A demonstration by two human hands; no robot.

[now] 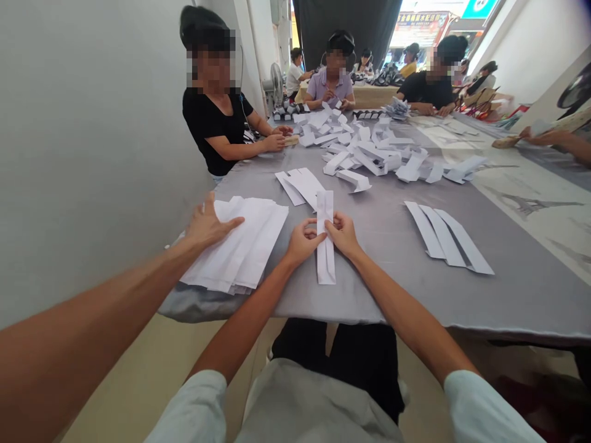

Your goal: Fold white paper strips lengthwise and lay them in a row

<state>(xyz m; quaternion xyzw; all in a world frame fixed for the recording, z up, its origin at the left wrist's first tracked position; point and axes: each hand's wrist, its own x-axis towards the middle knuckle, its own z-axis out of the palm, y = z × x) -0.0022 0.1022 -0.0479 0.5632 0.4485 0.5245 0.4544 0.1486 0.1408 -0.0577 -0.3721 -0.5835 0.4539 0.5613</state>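
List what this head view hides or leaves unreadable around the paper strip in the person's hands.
Head view:
Middle of the white paper strip: the left hand and right hand cover its edges.
Lower sheets of the paper stack: a co-worker's hand covers part; sheet count too fine to tell.
Shop sign: lettering too small and blurred.

The left hand (302, 243) and right hand (342, 235) are pinching a folded paper strip (325, 261) on the gray table (508, 289), while a co-worker's hand (207, 224) is pressing a paper stack (240, 249) nearby and three strips (446, 240) are lying off to the right.
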